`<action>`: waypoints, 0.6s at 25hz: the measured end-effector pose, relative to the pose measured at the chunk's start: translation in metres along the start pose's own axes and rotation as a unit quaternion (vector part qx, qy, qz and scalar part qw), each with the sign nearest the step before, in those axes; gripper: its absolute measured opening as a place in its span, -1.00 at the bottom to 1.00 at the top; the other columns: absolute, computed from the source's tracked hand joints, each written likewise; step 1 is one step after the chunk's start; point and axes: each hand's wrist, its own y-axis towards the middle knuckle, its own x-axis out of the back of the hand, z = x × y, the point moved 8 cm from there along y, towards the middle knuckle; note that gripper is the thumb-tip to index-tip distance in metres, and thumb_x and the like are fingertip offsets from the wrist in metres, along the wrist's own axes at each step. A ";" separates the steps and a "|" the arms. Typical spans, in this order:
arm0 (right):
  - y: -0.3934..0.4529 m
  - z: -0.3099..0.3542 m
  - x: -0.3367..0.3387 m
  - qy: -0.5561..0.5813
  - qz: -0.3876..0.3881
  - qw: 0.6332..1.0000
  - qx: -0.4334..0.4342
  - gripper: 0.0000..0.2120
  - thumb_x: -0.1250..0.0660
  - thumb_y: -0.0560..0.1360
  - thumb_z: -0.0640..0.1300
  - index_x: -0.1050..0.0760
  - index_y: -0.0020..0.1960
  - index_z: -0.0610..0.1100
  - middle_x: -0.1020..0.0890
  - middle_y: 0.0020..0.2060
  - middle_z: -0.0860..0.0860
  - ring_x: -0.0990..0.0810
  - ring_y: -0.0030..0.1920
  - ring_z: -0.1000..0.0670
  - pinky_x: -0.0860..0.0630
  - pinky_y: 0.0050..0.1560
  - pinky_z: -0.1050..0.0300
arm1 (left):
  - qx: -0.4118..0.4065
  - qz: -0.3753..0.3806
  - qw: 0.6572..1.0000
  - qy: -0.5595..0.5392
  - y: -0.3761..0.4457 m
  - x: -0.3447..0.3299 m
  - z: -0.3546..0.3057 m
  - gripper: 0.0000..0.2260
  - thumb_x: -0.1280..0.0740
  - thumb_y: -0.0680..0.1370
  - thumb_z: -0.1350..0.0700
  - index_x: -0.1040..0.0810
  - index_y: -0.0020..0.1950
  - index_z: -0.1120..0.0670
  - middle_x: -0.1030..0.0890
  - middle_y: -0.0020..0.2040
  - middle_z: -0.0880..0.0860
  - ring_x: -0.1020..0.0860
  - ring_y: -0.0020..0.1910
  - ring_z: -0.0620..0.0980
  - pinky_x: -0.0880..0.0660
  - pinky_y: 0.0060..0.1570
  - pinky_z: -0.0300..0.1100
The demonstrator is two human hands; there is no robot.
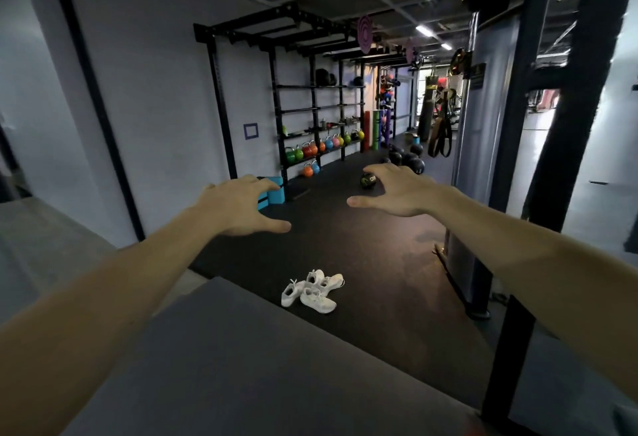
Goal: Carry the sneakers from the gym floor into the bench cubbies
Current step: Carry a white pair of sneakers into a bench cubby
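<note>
Several white sneakers (pixel 312 291) lie in a loose pile on the dark rubber gym floor (pixel 379 246), just beyond the far edge of a grey padded bench top (pixel 241 366) that fills the lower part of the view. My left hand (pixel 238 206) and my right hand (pixel 397 194) are stretched out in front of me at chest height, palms down, fingers spread, holding nothing. Both hands hover well above the sneakers and do not touch them. The bench's cubbies are hidden from this angle.
A black rack (pixel 310 118) with coloured kettlebells lines the left wall. A blue block (pixel 272 192) sits by its foot, and black medicine balls (pixel 407 158) lie farther back. A grey pillar (pixel 483 125) and dark steel posts (pixel 538 194) stand on the right.
</note>
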 end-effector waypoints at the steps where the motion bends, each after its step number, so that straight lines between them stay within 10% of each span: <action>1: 0.029 -0.005 -0.011 0.004 0.001 1.000 -0.001 0.04 -0.06 0.20 0.63 -0.04 0.51 0.07 -0.10 0.53 -0.01 -0.12 0.48 -0.14 -0.18 0.39 -0.27 | -0.003 0.000 1.000 -0.007 0.027 -0.012 0.011 -0.21 -0.25 0.34 -0.45 -0.20 0.47 -0.12 -0.34 0.41 0.01 -0.37 0.31 0.06 -0.34 0.27 0.15; 15: 0.400 -0.034 -0.095 -0.002 0.007 0.999 -0.037 0.10 -0.01 0.15 0.67 -0.05 0.51 0.05 -0.15 0.51 -0.04 -0.18 0.46 -0.16 -0.21 0.38 -0.24 | -0.056 -0.019 0.998 -0.023 0.380 -0.128 0.164 -0.22 -0.25 0.32 -0.47 -0.22 0.44 -0.14 -0.39 0.34 0.04 -0.43 0.22 0.06 -0.41 0.19 0.17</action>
